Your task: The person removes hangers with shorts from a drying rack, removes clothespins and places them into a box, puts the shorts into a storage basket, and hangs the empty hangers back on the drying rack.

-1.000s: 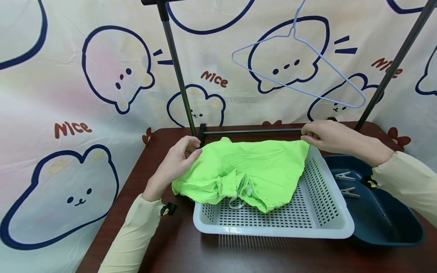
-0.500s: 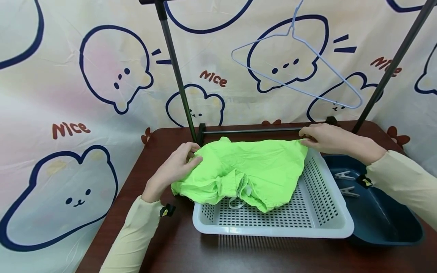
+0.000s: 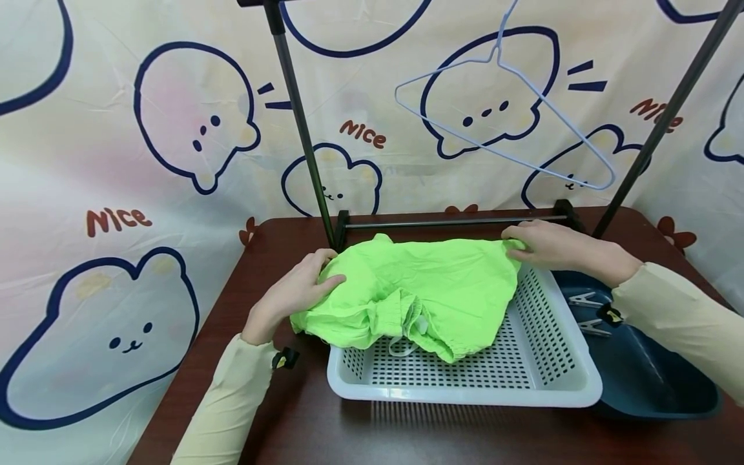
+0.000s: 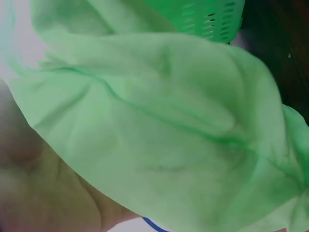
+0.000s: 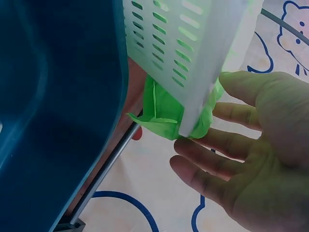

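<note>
Bright green shorts [image 3: 430,278] with a pale drawstring lie crumpled over a white perforated basket [image 3: 465,394], covering its back and left. My left hand [image 3: 296,284] holds their left edge, thumb in front and fingers partly behind the cloth; in the left wrist view the cloth hides those fingers. At the back right corner, my right hand [image 3: 560,245] pinches the fabric between thumb and fingers. The right wrist view shows that hand [image 5: 251,140] beside the basket's rim, with green cloth [image 5: 166,108] hanging past it.
A dark blue basin [image 3: 657,368] with two clothespins [image 3: 594,328] stands right of the basket, partly under my right arm. Behind is a rack with upright poles [image 3: 302,123] and a low bar [image 3: 430,223]. A blue hanger [image 3: 506,110] hangs above the dark wooden table [image 3: 302,413].
My right hand has moved slightly left and down and now takes in the shorts' corner. My left hand has lowered onto their left edge. The shorts barely shift.
</note>
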The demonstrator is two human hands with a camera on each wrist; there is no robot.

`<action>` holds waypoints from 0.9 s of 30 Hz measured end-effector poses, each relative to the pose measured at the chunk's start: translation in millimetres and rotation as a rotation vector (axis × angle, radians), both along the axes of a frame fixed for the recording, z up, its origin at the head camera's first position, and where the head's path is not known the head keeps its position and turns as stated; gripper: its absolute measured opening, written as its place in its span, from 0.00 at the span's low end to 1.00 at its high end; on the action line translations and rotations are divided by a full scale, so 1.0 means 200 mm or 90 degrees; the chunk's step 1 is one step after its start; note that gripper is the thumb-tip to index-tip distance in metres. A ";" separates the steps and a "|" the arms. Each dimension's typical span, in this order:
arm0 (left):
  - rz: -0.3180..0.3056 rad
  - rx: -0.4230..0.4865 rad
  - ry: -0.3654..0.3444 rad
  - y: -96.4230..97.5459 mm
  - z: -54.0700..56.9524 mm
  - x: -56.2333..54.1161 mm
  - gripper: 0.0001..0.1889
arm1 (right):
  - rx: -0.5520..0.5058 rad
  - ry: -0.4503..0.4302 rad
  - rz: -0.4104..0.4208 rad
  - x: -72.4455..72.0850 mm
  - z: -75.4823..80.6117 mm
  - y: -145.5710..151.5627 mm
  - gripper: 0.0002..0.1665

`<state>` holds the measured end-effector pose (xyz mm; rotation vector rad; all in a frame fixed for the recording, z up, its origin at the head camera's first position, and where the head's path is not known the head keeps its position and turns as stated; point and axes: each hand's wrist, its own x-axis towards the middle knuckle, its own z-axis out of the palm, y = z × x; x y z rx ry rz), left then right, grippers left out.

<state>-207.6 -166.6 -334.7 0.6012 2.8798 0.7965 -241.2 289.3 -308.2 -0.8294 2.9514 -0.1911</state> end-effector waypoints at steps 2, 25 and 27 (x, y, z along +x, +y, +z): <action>0.006 -0.014 -0.015 0.00 0.00 0.00 0.31 | 0.006 -0.006 -0.002 0.00 -0.01 -0.01 0.22; 0.012 -0.040 -0.027 -0.01 0.01 0.01 0.25 | -0.005 0.040 0.006 0.00 0.02 0.01 0.08; 0.012 -0.037 -0.015 -0.01 0.01 0.00 0.24 | -0.007 0.038 -0.001 0.00 0.03 0.01 0.09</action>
